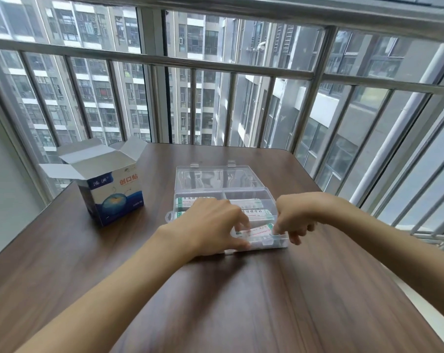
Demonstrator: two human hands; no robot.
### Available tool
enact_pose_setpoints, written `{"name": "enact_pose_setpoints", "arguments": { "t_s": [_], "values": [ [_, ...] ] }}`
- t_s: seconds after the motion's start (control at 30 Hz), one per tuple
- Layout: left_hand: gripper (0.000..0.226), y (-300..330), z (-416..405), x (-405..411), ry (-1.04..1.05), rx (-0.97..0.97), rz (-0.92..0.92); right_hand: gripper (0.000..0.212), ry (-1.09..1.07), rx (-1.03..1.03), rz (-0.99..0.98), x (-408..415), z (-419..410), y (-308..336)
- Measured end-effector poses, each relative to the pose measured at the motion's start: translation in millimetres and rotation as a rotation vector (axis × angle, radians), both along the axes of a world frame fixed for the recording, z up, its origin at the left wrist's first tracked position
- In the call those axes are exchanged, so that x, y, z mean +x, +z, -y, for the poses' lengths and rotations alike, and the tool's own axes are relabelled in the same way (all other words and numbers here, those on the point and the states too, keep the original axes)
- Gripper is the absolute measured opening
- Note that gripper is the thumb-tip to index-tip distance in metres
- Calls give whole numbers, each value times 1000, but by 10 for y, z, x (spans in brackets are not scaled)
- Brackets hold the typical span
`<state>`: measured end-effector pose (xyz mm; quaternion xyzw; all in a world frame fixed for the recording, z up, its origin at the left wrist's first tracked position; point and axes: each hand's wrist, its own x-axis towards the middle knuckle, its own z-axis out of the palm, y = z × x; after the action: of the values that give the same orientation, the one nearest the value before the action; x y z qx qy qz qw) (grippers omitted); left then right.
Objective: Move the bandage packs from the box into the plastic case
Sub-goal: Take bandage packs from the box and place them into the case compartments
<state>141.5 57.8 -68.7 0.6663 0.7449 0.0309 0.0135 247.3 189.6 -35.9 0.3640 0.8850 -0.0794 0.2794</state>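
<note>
At frame centre, my left hand [213, 225] and right hand [296, 220] pinch opposite ends of a bandage pack [256, 231] inside the open plastic case [216, 178]; the opened box [109, 187] stands at left.

We saw the box [114, 189] standing upright on the table's far left, a blue-and-white carton with red lettering, its top flaps folded open. Well apart from it, to the right, lay the plastic case [223, 197], clear and shallow, its lid [216, 177] swung back flat toward the railing. Inside its divided tray sat several bandage packs [251, 203], white with green edging and red print, lying lengthwise in rows (how many we could not tell, since some were covered). The nearest pack [256, 231] lay slightly tilted at the case's front right edge.
</note>
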Motion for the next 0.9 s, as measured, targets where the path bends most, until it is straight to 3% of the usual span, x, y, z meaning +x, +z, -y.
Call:
{"name": "enact_pose_setpoints", "arguments": {
  "t_s": [0.2,0.3,0.37,0.5,0.73,0.9],
  "values": [
    [33,-43,-29,-58,-11,-4,70,31,10,-5,-100,120,-69,9],
    [32,-50,-32,-64,-16,3,76,18,124,122,-293,137,-115,-1],
    [33,-48,-34,-61,-18,5,76,11,169,87,-384,133,-130,-10],
    [33,-25,-30,-48,-18,-4,64,14,198,9,-308,135,-130,-69],
    [34,-15,0,-29,-27,72,32,9,162,24,-437,193,-165,-140],
    [25,133,306,-112,72,281,270,11,151,-70,-608,219,-132,113]
  ]
}}
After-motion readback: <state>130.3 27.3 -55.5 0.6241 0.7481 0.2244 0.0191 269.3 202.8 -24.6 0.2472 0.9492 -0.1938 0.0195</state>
